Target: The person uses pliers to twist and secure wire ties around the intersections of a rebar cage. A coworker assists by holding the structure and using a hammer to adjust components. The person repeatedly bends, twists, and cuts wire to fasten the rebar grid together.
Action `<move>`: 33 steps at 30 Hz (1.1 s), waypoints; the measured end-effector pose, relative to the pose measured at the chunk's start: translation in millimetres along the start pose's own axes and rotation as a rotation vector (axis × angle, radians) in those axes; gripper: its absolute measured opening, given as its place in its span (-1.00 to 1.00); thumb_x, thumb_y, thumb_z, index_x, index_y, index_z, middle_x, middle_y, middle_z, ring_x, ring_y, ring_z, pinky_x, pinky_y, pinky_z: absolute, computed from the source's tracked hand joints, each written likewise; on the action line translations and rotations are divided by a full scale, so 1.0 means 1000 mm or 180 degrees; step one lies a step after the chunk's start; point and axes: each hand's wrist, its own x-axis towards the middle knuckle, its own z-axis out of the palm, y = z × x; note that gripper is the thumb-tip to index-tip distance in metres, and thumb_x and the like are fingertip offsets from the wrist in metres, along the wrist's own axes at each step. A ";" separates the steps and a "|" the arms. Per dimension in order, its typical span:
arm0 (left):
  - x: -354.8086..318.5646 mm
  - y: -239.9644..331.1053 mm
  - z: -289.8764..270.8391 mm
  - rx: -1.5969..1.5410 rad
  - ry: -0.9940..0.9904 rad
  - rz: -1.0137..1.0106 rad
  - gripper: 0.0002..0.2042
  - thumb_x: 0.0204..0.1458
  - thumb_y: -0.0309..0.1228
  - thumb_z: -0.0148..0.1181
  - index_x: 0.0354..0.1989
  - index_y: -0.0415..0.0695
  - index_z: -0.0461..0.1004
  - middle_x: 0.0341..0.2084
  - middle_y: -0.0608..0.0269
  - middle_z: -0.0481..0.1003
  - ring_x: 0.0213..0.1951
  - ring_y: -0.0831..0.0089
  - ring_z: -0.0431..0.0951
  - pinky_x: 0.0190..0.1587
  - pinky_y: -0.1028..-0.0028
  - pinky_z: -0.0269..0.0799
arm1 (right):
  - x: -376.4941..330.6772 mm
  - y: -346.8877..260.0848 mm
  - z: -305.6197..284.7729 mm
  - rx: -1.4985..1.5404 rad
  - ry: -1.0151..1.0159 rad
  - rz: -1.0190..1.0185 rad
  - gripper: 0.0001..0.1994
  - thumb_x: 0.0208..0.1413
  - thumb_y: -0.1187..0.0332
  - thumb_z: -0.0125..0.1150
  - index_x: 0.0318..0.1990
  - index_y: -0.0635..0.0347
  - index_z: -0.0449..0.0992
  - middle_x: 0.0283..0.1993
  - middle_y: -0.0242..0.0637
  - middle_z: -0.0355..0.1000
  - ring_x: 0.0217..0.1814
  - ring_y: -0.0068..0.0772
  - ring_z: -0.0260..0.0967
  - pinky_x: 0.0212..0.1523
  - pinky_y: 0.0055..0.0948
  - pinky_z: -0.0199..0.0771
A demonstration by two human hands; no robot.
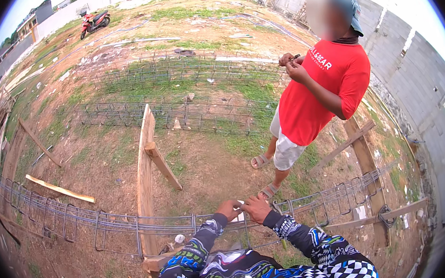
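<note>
A long rebar cage (174, 225), made of steel bars with square stirrups, runs from left to right in front of me. My left hand (230, 210) is closed in a pinch over its middle. Close beside it, my right hand (257, 208) also has its fingers bent inward toward the left one. Between the fingertips shows a small white piece (238, 214), too small to name; the hands partly hide it. Under the cage, to the left of my hands, stands a wooden support made of an upright plank (146, 183) and a slanting brace (162, 165).
A person in a red shirt (321, 90) stands beyond the cage, both hands on a small dark item. A second wooden support (369, 179) carries the cage's right end. More rebar cages (178, 114) lie on the grass. A loose board (60, 188) is at left, a motorcycle (94, 23) far behind.
</note>
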 end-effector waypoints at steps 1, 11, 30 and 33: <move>0.003 -0.007 0.003 0.0036 0.0039 0.0031 -0.75 -0.14 -0.29 0.30 -0.27 -0.09 0.63 -0.39 0.01 0.59 -0.31 0.14 0.59 -0.20 0.29 0.47 | 0.011 0.003 -0.002 -0.0019 0.0004 -0.0112 -0.75 -0.13 0.38 0.22 -0.21 -0.06 0.56 -0.23 -0.36 0.46 -0.04 -0.25 0.32 -0.09 -0.16 0.14; 0.021 -0.020 -0.003 -0.0811 -0.0583 -0.0568 -0.63 -0.22 -0.13 0.40 -0.31 -0.16 0.64 -0.41 0.09 0.62 -0.30 0.32 0.59 -0.16 0.35 0.44 | 0.047 0.059 0.013 0.2186 -0.0920 0.0338 -0.72 -0.11 0.29 0.25 -0.17 0.05 0.60 -0.14 -0.28 0.53 -0.20 -0.09 0.46 -0.16 -0.26 0.44; 0.023 -0.010 0.002 -0.1098 -0.0675 -0.0496 -0.66 -0.12 -0.23 0.36 -0.28 -0.26 0.63 -0.46 0.11 0.61 -0.41 0.39 0.60 -0.30 0.42 0.47 | 0.004 0.052 0.015 0.0510 -0.0317 0.0274 -0.76 -0.06 0.19 0.27 -0.32 0.15 0.55 -0.37 -0.13 0.49 -0.24 -0.05 0.44 -0.20 -0.16 0.37; 0.009 -0.010 -0.007 -0.0262 -0.0021 -0.0140 -0.62 -0.15 -0.16 0.36 -0.29 -0.25 0.63 -0.48 0.02 0.61 -0.43 0.31 0.61 -0.30 0.35 0.48 | 0.046 0.006 -0.014 0.0438 -0.1144 0.1751 -0.62 -0.14 0.12 0.24 -0.30 0.28 0.60 -0.32 -0.07 0.55 -0.26 0.05 0.50 -0.23 -0.07 0.46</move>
